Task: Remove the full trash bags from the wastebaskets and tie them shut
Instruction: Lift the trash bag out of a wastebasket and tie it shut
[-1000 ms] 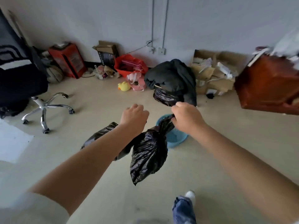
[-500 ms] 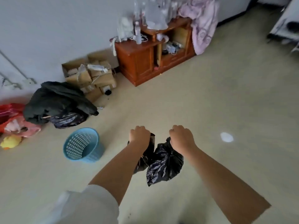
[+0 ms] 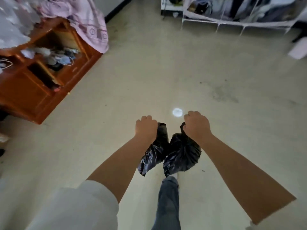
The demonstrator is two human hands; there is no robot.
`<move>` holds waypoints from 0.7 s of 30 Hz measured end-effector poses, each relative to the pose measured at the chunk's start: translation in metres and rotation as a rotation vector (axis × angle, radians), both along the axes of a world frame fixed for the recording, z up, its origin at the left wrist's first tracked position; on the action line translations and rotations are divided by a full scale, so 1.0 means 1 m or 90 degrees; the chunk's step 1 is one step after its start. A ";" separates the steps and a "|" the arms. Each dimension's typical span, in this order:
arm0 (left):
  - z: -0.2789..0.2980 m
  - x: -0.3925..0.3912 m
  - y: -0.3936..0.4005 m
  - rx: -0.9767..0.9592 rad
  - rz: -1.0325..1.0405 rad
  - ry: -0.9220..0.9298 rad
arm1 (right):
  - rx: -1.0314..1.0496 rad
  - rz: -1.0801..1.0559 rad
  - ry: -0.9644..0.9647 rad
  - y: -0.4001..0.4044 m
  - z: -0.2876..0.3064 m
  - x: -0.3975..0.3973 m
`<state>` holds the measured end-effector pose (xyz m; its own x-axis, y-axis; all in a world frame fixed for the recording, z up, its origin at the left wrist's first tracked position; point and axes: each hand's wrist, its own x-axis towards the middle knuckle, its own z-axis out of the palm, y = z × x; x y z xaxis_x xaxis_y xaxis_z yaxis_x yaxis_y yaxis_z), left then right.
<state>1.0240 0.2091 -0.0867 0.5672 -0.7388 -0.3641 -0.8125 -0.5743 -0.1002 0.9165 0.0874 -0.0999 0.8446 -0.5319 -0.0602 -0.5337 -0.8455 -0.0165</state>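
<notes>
Above a pale floor point(image 3: 166, 72), a person carries two black trash bags side by side, touching each other and hanging clear of the ground. Left hand point(image 3: 146, 129) has its fingers curled tight around the gathered neck of the left trash bag point(image 3: 153, 154); right hand point(image 3: 196, 126) grips the bunched top of the right trash bag point(image 3: 181, 156) the same way. A jeans-clad leg point(image 3: 168, 203) steps forward beneath them. At left stands a wooden cabinet point(image 3: 33, 90) draped with a pink cloth point(image 3: 86, 19); a white wire rack point(image 3: 232, 22) lines the far right.
</notes>
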 end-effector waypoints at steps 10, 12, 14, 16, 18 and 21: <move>-0.007 0.024 -0.359 -0.010 -0.205 0.037 | 0.038 -0.188 0.059 -0.332 0.010 -0.017; -0.006 0.028 -0.427 -0.016 -0.230 0.034 | 0.028 -0.194 0.030 -0.394 0.012 -0.017; -0.007 0.034 -0.497 -0.016 -0.257 0.030 | 0.033 -0.207 0.023 -0.461 0.014 -0.016; -0.010 0.039 -0.565 0.001 -0.276 0.031 | 0.021 -0.220 0.024 -0.529 0.006 -0.015; -0.013 0.044 -0.635 0.016 -0.278 0.027 | 0.016 -0.231 0.065 -0.598 -0.005 -0.013; -0.015 0.054 -0.740 0.033 -0.262 0.030 | 0.039 -0.230 0.082 -0.695 -0.008 -0.001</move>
<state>1.0783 -0.5312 -0.1017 0.2101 -0.8803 -0.4253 -0.9776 -0.1960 -0.0771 0.9156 -0.6077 -0.1079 0.5865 -0.7863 -0.1943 -0.7984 -0.6016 0.0248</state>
